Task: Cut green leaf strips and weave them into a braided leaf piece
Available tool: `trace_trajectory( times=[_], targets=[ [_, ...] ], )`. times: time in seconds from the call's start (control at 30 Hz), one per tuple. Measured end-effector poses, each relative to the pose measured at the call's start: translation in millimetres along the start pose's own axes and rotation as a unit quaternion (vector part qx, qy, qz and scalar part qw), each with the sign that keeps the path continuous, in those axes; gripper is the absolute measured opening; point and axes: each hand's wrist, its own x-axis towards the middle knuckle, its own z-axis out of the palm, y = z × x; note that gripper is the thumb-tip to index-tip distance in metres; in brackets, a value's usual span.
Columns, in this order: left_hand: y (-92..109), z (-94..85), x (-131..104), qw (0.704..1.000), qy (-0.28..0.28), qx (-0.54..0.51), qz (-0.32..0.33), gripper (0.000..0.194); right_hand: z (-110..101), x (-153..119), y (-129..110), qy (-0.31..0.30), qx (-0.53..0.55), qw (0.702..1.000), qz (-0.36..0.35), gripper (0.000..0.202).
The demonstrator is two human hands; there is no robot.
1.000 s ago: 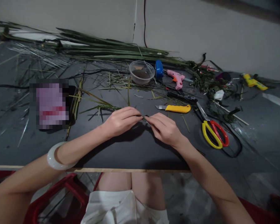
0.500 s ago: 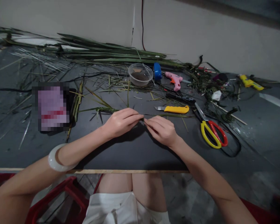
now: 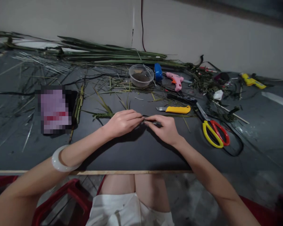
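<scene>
My left hand (image 3: 125,124) is closed round a green braided leaf piece (image 3: 103,115), whose plaited part and loose blade ends stick out to the left of my fingers. My right hand (image 3: 165,129) meets it fingertip to fingertip, thumb and index pinched on the piece's thin end. Most of what lies between the fingers is hidden. A long thin blade (image 3: 176,116) runs rightward behind my right hand. Just beyond that hand lies a yellow utility knife (image 3: 178,109) with its blade out. Scissors (image 3: 213,133) with red and yellow handles rest farther right.
Long green leaves (image 3: 103,51) lie along the wall. In front of them are a clear plastic bowl (image 3: 141,82), a blue roll (image 3: 158,72) and a pink glue gun (image 3: 175,81). A blurred-out phone-like object (image 3: 54,110) lies left. Leaf scraps (image 3: 202,78) and a yellow tool (image 3: 252,81) are at right.
My right thumb and index finger have shifted, opening a gap behind their pinch. The braided piece lies a little flatter at left. The whole view has moved slightly.
</scene>
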Motion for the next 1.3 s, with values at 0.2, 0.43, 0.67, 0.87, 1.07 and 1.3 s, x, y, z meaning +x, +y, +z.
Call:
trace_trajectory(
  times=[0.2, 0.43, 0.67, 0.87, 1.07, 1.3],
  targets=[
    [1, -1.9, 2, 0.997, 0.011, -0.01, -0.069, 0.009, -38, 7, 2, -0.181, 0.307, 0.858, 0.369, 0.033],
    [0, -1.9, 2, 0.995, 0.045, -0.006, -0.089, 0.006, -68, -10, 10, -0.208, 0.344, 0.782, 0.476, 0.033],
    [3, -2.3, 5, 0.992, 0.059, -0.038, -0.107, 0.005, -61, -8, 6, -0.076, 0.354, 0.796, 0.484, 0.033],
    [5, -3.1, 4, 0.984, 0.072, -0.061, -0.153, 0.007, -48, 4, 0, 0.002, 0.375, 0.825, 0.423, 0.031],
    [5, -4.6, 5, 0.978, 0.075, -0.075, -0.178, 0.009, -40, 4, -7, -0.075, 0.413, 0.803, 0.424, 0.029],
    [7, -4.3, 4, 0.979, 0.051, -0.103, -0.166, 0.006, -33, 11, -6, -0.016, 0.456, 0.803, 0.384, 0.026]
  ],
)
